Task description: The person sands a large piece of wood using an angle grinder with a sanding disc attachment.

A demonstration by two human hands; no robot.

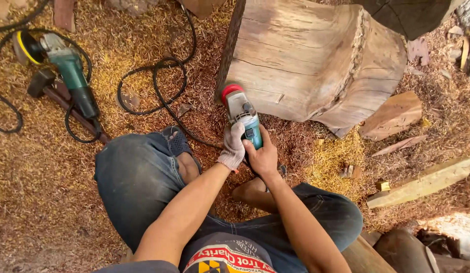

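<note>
I hold a teal and grey angle grinder [242, 112] with a red disc guard, its head close to the front face of a large wooden block [316, 65]. My left hand [233, 146], in a pale knitted glove, grips the grinder's body from the left. The bare fingers of my right hand [261, 154] wrap its rear handle. A black cable [164, 86] runs from the tool across the ground to the left. I sit low, knees in dark jeans on either side.
Wood shavings cover the ground. A second green grinder [68, 71] with a yellow pad lies at the left beside a hammer [53, 88]. Offcuts [391, 115] and a plank [422, 184] lie to the right; a dark log [407, 15] stands behind.
</note>
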